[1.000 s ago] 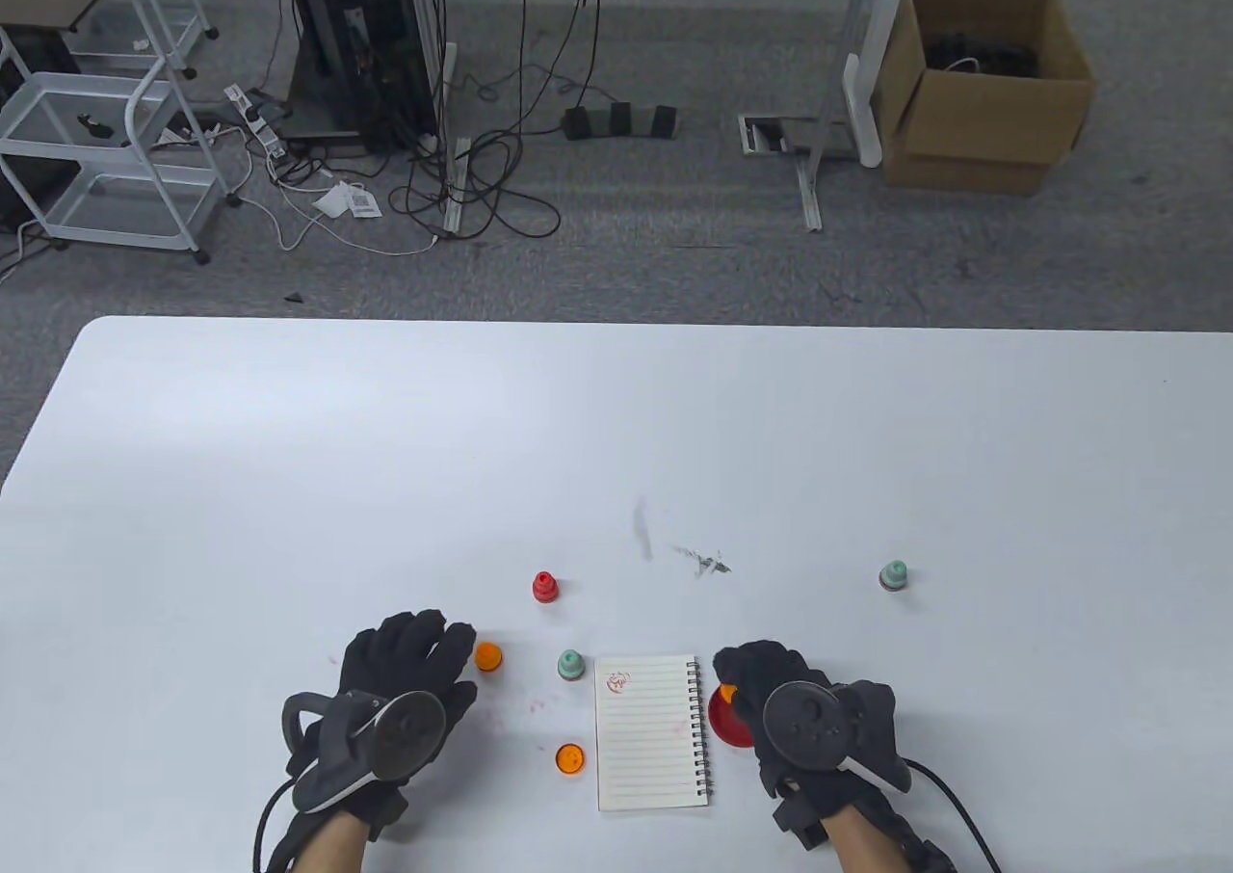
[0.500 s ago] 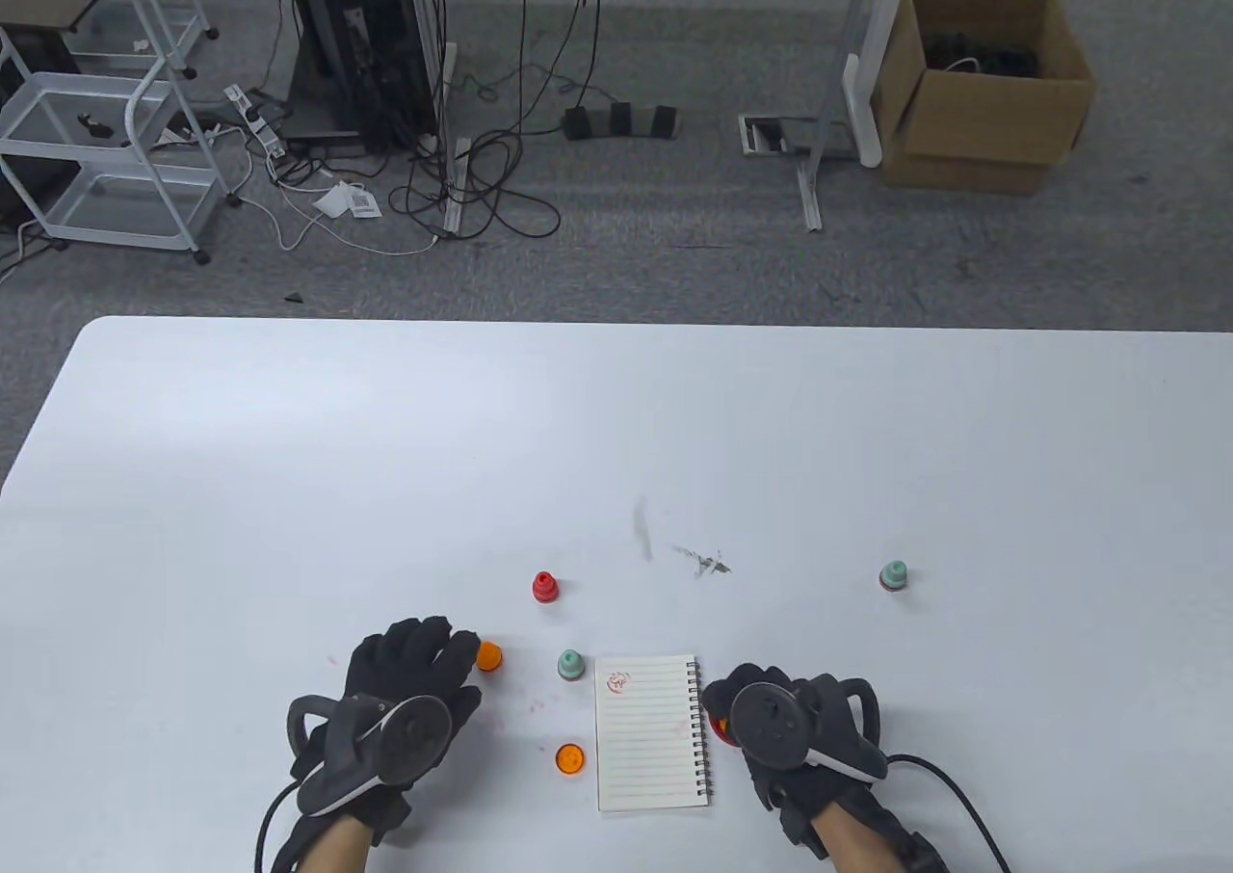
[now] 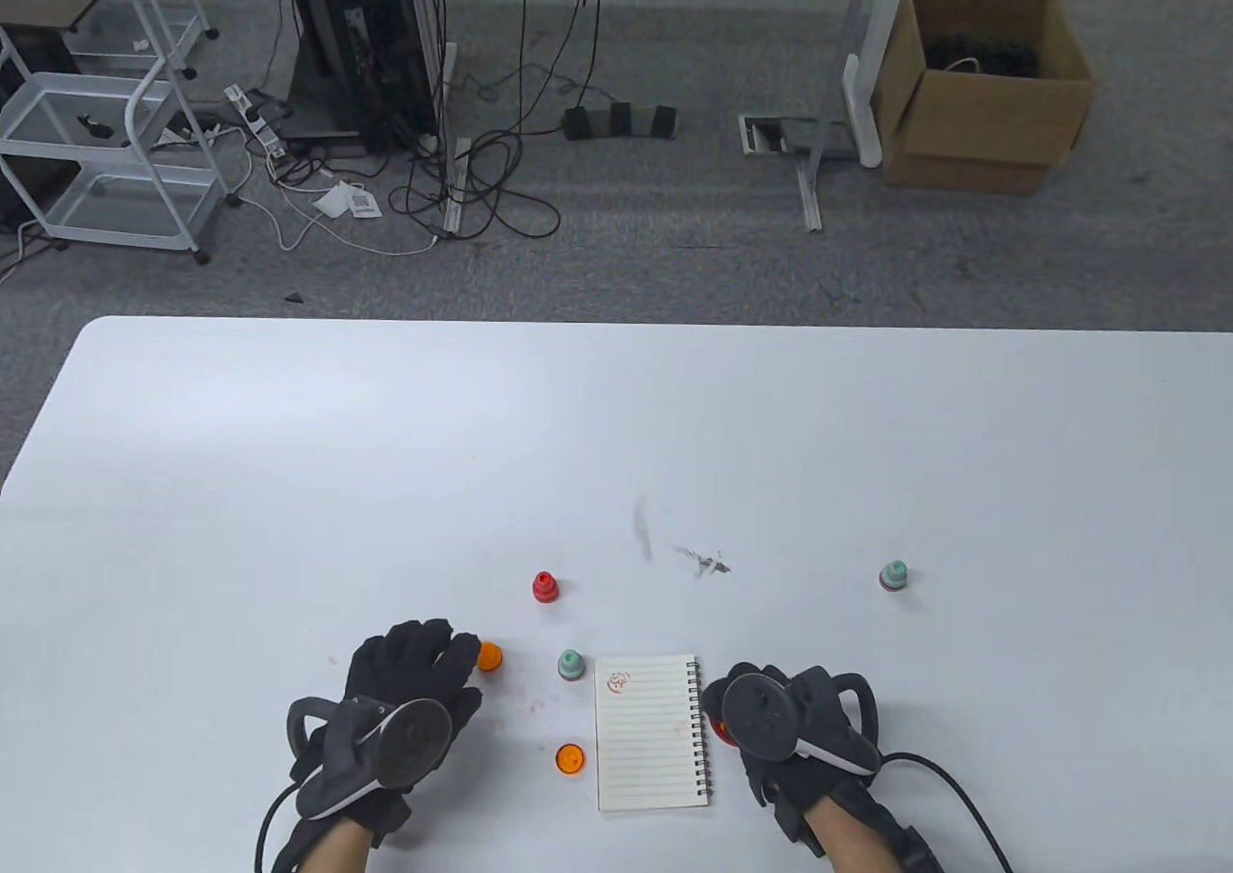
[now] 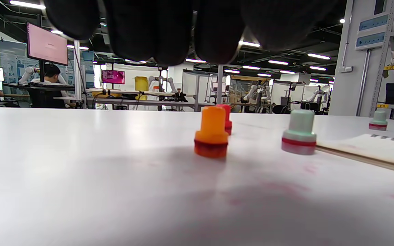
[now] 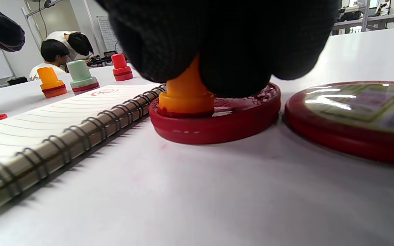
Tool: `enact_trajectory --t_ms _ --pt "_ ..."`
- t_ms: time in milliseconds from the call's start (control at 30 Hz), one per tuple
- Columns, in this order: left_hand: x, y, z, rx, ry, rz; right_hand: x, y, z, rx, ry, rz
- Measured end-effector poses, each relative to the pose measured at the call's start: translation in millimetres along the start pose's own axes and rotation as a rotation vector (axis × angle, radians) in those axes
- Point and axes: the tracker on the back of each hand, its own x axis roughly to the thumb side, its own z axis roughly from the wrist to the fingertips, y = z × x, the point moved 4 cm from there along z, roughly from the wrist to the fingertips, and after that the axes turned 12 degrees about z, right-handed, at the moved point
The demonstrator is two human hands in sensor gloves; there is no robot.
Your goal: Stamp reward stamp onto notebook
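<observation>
A lined spiral notebook [image 3: 647, 730] lies open near the front of the table, with one red stamp mark at its top left; it also shows in the right wrist view [image 5: 56, 116]. My right hand [image 3: 771, 719] is just right of it and grips an orange stamp [image 5: 186, 93], pressing it down on a red ink pad [image 5: 217, 118]. The pad's red lid [image 5: 354, 116] lies beside it. My left hand [image 3: 409, 680] rests on the table left of the notebook, holding nothing, its fingertips beside another orange stamp [image 3: 489, 657], also in the left wrist view [image 4: 211, 136].
A red stamp [image 3: 545, 587], a green stamp [image 3: 570, 664] and a far green stamp [image 3: 894, 576] stand on the white table [image 3: 616, 449]. An orange cap [image 3: 570, 759] lies left of the notebook. Grey smudges [image 3: 698, 560] mark the table.
My right hand moved left and down toward the notebook's spiral edge, bringing the orange stamp onto the ink pad and covering most of the pad. My left hand barely moved.
</observation>
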Motion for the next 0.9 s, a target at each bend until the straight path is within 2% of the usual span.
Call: enact_trajectory --t_ms 200,433,567,633,800,900 --pt "-1 -1 0 0.001 -0.006 -0.002 -1 4 0 -0.060 -0.017 -0.046" --pt "-3 -2 0 0.006 -0.011 -0.009 -1 -1 2 -0.015 -0.032 -0.044" --pt "-4 -2 -1 0.010 -0.014 -0.015 -3 0 1 -0.029 -0.024 0.003" --pt "-4 -3 -1 0.011 -0.016 -0.017 -7 5 -2 -0.045 -0.024 0.057" --pt "-5 -4 -1 0.023 -0.019 -0.022 -13 29 -11 -0.180 -0.011 0.177" --pt "-6 -6 -2 0.031 -0.021 -0.024 -10 34 -11 -0.199 0.007 0.215"
